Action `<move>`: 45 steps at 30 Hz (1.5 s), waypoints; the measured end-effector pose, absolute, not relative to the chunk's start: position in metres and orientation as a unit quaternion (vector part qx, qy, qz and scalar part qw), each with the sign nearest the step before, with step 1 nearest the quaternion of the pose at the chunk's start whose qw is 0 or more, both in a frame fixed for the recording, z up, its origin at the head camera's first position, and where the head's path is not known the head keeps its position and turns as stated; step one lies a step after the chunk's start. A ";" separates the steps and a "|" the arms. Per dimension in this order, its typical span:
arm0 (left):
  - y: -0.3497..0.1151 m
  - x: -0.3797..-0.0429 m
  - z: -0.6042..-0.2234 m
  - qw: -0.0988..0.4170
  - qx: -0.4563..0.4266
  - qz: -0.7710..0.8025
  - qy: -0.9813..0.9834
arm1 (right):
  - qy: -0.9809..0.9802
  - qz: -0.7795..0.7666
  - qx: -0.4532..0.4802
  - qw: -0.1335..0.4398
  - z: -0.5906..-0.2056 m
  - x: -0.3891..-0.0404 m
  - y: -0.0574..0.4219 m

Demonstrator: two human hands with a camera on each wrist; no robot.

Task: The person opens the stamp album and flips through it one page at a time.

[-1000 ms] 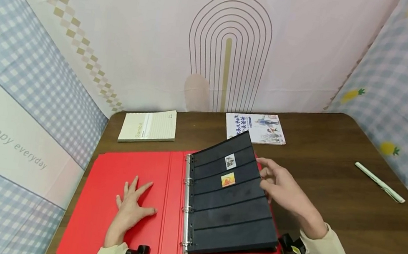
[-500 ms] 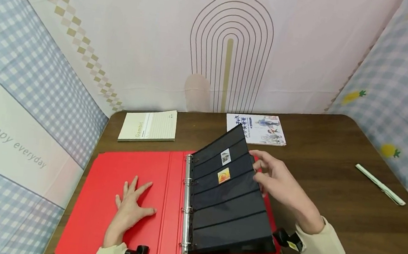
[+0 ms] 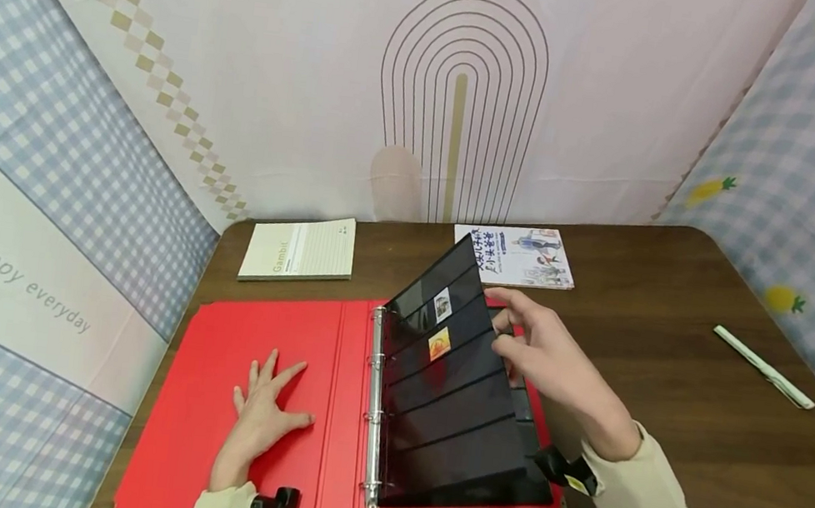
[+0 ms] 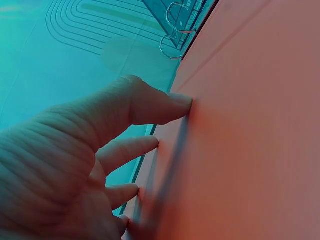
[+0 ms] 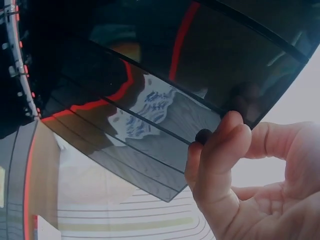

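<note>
An opened red ring binder (image 3: 212, 374) lies on the table, its metal rings (image 3: 375, 405) holding black stock pages. The top black page (image 3: 443, 405) is tilted up from its right side and bears a grey stamp (image 3: 443, 305) above an orange-yellow stamp (image 3: 439, 344). My right hand (image 3: 543, 349) pinches that page's outer edge between thumb and fingers. In the right wrist view the glossy underside of the page (image 5: 165, 145) reflects the surroundings. With fingers spread, my left hand (image 3: 263, 422) rests its fingertips on the red left cover, as the left wrist view also shows.
Behind the binder lie a cream Gambit notebook (image 3: 298, 248) on the left and a white illustrated booklet (image 3: 528, 255), partly covered by the raised page. A pale green pen (image 3: 764, 366) lies at the far right. Patterned cloth (image 3: 307, 75) hangs around the table (image 3: 657, 316).
My right hand has moved left and slightly up with the page edge, so the page stands steeper and more of the pages beneath shows. The left hand has stayed on the cover.
</note>
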State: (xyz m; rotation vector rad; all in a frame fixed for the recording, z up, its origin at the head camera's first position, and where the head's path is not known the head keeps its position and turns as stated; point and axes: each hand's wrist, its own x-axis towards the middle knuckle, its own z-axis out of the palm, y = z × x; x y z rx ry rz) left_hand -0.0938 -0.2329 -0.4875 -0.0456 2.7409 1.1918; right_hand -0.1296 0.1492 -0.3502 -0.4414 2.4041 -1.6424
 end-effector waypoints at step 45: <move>-0.231 -0.093 -0.485 0.074 -0.021 0.404 0.912 | 0.797 -0.540 -0.247 0.106 -0.301 -0.136 0.076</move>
